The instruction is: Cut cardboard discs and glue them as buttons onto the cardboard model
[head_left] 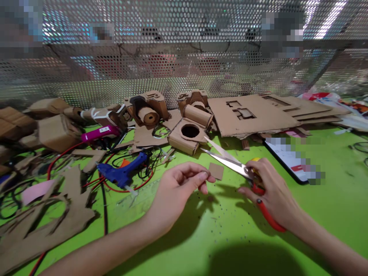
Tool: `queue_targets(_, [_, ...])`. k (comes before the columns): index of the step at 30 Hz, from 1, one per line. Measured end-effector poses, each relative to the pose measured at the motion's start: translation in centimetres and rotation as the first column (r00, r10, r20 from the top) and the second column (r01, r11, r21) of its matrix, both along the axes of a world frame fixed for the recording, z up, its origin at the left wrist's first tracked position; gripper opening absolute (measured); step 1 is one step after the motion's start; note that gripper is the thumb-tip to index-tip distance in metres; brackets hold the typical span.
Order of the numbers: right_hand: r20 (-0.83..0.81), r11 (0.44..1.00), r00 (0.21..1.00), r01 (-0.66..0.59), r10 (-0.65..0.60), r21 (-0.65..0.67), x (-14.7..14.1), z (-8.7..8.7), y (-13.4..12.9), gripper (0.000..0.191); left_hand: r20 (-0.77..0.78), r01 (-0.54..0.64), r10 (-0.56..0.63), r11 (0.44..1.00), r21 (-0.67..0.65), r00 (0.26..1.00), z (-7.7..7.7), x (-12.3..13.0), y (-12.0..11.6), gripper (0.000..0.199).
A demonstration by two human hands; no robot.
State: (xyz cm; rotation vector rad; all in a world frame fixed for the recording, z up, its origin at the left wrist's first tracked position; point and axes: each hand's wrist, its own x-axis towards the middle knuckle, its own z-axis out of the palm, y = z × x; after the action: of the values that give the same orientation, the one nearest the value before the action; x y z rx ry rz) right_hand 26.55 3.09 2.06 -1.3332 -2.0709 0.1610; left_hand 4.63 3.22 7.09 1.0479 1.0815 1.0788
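- Scissors (239,167) are gripped in the right hand (270,188), blades spread!
- The left hand (179,186) is pinched, thumb to forefinger; whether anything is held cannot be told.
- Right at its fingertips, a cardboard square (216,171) is seen.
- To its left, a blue glue gun (123,173) is laid.

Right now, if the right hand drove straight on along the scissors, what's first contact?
Likely the cardboard body with the round hole: the scissors in the right hand have their tips at its right side in the picture. Depth is unclear; they may be above it, short of it or touching.
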Motion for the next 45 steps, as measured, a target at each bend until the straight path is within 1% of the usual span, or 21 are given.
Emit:
queue_targets(4, [-0.005, 0.996, 1.000, 0.017, -0.018, -0.086, 0.3, 0.0, 0.5, 0.042, -0.061, -0.002, -0.003, 0.997, -0.082, 0.998, 0.1, 0.0, 0.4, 0.017])
queue_targets(7, [0.017, 0.986, 0.997, 0.079, -0.077, -0.149, 0.6, -0.3, 0.8, 0.033, -0.053, -0.048, 0.037, 0.976, -0.214, 0.998, -0.1, 0.1, 0.8, 0.020])
queue_targets(9, [0.050, 0.980, 0.993, 0.117, -0.110, -0.158, 0.8, -0.5, 1.0, 0.026, -0.030, -0.071, 0.065, 0.964, -0.256, 0.997, -0.4, 0.0, 1.1, 0.019])
queue_targets(12, [0.108, 0.985, 0.987, 0.128, -0.116, -0.117, 1.2, -0.7, 1.4, 0.025, -0.169, -0.038, 0.014, 0.990, -0.138, 0.986, -1.1, -0.3, 1.5, 0.019])
queue_targets(16, [0.206, 0.994, 0.974, 0.106, -0.098, -0.027, 1.6, -0.7, 1.8, 0.023, -0.441, 0.102, -0.065, 0.993, 0.061, 0.895, -2.2, -0.7, 2.6, 0.015])
queue_targets(18, [0.261, 0.994, 0.960, 0.108, -0.102, -0.010, 1.7, -0.7, 1.8, 0.022, -0.526, 0.175, -0.086, 0.977, 0.122, 0.846, -3.2, -0.7, 3.2, 0.013])
queue_targets(22, [0.360, 0.990, 0.928, 0.129, -0.098, -0.065, 1.8, -0.8, 1.6, 0.023, -0.662, 0.336, -0.121, 0.919, 0.208, 0.740, -5.5, -0.6, 4.3, 0.018])
queue_targets(26, [0.375, 0.981, 0.922, 0.150, -0.095, -0.120, 2.4, -0.8, 1.7, 0.032, -0.735, 0.410, -0.096, 0.874, 0.261, 0.671, -7.1, -0.7, 4.8, 0.017])
queue_targets(29, [0.182, 0.973, 0.977, 0.142, -0.109, -0.180, 3.0, 0.0, 1.8, 0.027, -0.768, 0.435, -0.058, 0.850, 0.297, 0.638, -7.6, -0.8, 4.9, 0.018])
queue_targets(31, [-0.122, 0.950, 0.988, 0.055, -0.097, -0.309, 3.0, 0.9, 1.8, 0.034, -0.781, 0.448, -0.034, 0.834, 0.322, 0.624, -7.5, -0.7, 4.9, 0.020])
queue_targets(32, [-0.313, 0.919, 0.947, -0.057, -0.075, -0.391, 2.9, 1.4, 1.8, 0.040, -0.785, 0.452, -0.018, 0.826, 0.337, 0.619, -7.4, -0.7, 4.9, 0.021])
queue_targets(33, [-0.504, 0.867, 0.862, -0.209, -0.056, -0.453, 2.8, 1.8, 1.8, 0.047, -0.790, 0.454, 0.001, 0.818, 0.353, 0.613, -7.1, -0.6, 4.8, 0.021])
queue_targets(34, [-0.662, 0.798, 0.747, -0.365, -0.056, -0.479, 2.6, 2.1, 1.8, 0.053, -0.794, 0.454, 0.024, 0.810, 0.372, 0.608, -6.8, -0.6, 4.7, 0.022])
queue_targets(36, [-0.830, 0.668, 0.545, -0.575, -0.117, -0.472, 2.1, 2.5, 1.8, 0.063, -0.796, 0.453, 0.075, 0.789, 0.416, 0.600, -6.1, -0.7, 4.2, 0.027])
queue_targets(37, [-0.855, 0.629, 0.496, -0.618, -0.154, -0.472, 1.8, 2.5, 1.9, 0.066, -0.794, 0.450, 0.100, 0.779, 0.437, 0.599, -5.6, -0.7, 3.8, 0.029])
queue_targets(39, [-0.855, 0.594, 0.490, -0.641, -0.170, -0.486, 1.2, 2.4, 1.8, 0.073, -0.788, 0.480, 0.146, 0.722, 0.498, 0.598, -4.7, -0.7, 2.7, 0.033])
queue_targets(40, [-0.847, 0.587, 0.509, -0.643, -0.152, -0.492, 0.8, 2.4, 1.7, 0.076, -0.786, 0.528, 0.158, 0.660, 0.534, 0.598, -4.4, -0.6, 2.0, 0.035])
queue_targets(41, [-0.845, 0.581, 0.519, -0.651, -0.129, -0.489, 0.3, 2.3, 1.6, 0.079, -0.788, 0.602, 0.162, 0.560, 0.569, 0.594, -4.1, -0.4, 1.4, 0.037])
queue_targets(43, [-0.875, 0.541, 0.473, -0.712, -0.100, -0.447, -0.8, 2.5, 1.3, 0.078, -0.814, 0.759, 0.110, 0.308, 0.573, 0.570, -4.0, 0.6, 0.4, 0.043])
queue_targets(44, [-0.903, 0.506, 0.416, -0.758, -0.109, -0.411, -1.4, 2.6, 1.1, 0.077, -0.842, 0.814, 0.062, 0.229, 0.534, 0.535, -4.1, 1.3, 0.2, 0.050])
queue_targets(45, [-0.930, 0.468, 0.344, -0.805, -0.130, -0.363, -2.0, 2.9, 0.9, 0.076, -0.848, 0.827, 0.032, 0.207, 0.523, 0.528, -4.3, 2.0, 0.2, 0.060])
